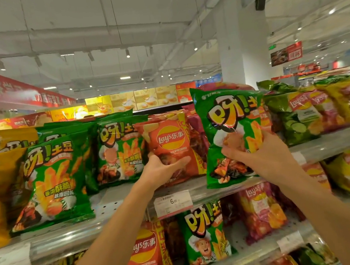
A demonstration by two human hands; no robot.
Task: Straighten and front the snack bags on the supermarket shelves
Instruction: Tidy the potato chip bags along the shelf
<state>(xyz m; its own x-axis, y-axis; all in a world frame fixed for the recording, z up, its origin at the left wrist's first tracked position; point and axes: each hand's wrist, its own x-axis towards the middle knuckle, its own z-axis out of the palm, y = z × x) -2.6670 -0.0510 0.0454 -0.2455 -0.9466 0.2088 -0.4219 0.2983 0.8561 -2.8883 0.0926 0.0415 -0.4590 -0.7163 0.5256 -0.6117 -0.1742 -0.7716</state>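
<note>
The left hand (163,169) clasps a glossy red-orange crisp bag (172,150) beside the white price tag (173,202); the right hand (258,155) grips a shiny green snack bag (229,130) standing right of it. Neighbouring bags lean; fronting looks unfinished.

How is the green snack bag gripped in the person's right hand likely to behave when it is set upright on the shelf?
The green snack bag looks puffed with air, so probably light for its size. Its glossy film dents under the right hand, suggesting it crumples and may slip. Standing tall on a narrow base, it could easily tip.
</note>
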